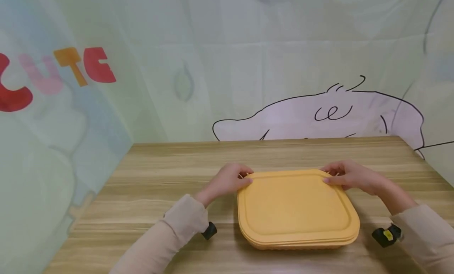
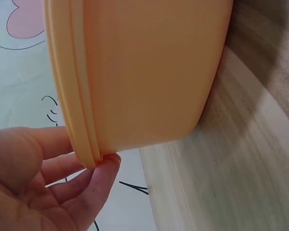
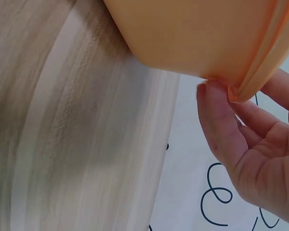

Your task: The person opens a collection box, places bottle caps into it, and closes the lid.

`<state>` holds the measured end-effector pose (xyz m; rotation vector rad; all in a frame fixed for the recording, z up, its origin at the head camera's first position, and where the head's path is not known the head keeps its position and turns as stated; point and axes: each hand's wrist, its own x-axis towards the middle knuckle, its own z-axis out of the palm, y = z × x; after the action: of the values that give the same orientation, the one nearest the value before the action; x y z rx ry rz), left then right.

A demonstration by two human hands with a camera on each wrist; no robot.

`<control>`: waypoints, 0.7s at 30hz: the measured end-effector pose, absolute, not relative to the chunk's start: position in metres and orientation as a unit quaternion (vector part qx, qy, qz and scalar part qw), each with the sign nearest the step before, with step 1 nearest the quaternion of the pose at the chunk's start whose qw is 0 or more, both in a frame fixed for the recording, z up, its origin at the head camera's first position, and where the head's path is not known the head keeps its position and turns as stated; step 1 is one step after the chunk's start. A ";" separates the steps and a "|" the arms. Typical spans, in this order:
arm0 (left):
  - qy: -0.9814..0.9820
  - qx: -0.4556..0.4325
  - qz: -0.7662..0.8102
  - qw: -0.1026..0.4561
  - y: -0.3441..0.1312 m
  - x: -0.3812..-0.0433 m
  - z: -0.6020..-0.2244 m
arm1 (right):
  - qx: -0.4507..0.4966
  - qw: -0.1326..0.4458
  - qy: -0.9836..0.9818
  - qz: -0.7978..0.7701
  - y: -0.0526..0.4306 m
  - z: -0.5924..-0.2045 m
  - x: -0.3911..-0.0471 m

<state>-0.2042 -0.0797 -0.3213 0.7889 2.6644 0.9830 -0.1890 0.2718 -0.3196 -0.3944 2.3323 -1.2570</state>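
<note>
A yellow-orange plastic storage box (image 2: 149, 72) with rounded corners sits on the wooden table, its lid (image 1: 294, 203) in place on top. At the lid's far left corner my left hand (image 1: 235, 180) pinches the edge, thumb on top and fingers beneath the rim. The far right corner is pinched the same way by my right hand (image 1: 349, 176). Both wrist views show fingertips tucked under the rim, against the box wall. The lid's rim lies flush along the sides in view. What is inside the box is hidden.
The wood-grain table (image 1: 159, 179) extends around the box, with its far edge close to a printed cloth backdrop (image 1: 227, 69). Dark wrist devices (image 1: 386, 235) show below both sleeves. Another cloth panel with coloured letters hangs along the left side.
</note>
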 end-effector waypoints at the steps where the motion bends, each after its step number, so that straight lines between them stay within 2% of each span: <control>1: 0.901 0.265 0.329 0.097 -0.079 -0.203 -0.321 | -0.140 0.229 0.850 -0.453 0.272 -0.319 -0.188; 13: 0.907 0.280 0.304 0.079 -0.077 -0.196 -0.318 | -0.142 0.223 0.852 -0.452 0.270 -0.319 -0.175; 15: 0.909 0.280 0.299 0.075 -0.077 -0.195 -0.318 | -0.146 0.204 0.864 -0.437 0.269 -0.319 -0.173; 17: 0.914 0.282 0.285 0.064 -0.076 -0.192 -0.317 | -0.165 0.144 0.890 -0.399 0.266 -0.317 -0.169; 21: 0.925 0.300 0.231 0.039 -0.070 -0.180 -0.313 | -0.229 -0.024 0.929 -0.289 0.251 -0.312 -0.157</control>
<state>-0.1799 -0.0698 -0.3127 0.9213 2.8355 0.7078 -0.1574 0.2506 -0.3117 -0.7313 2.9646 -0.9219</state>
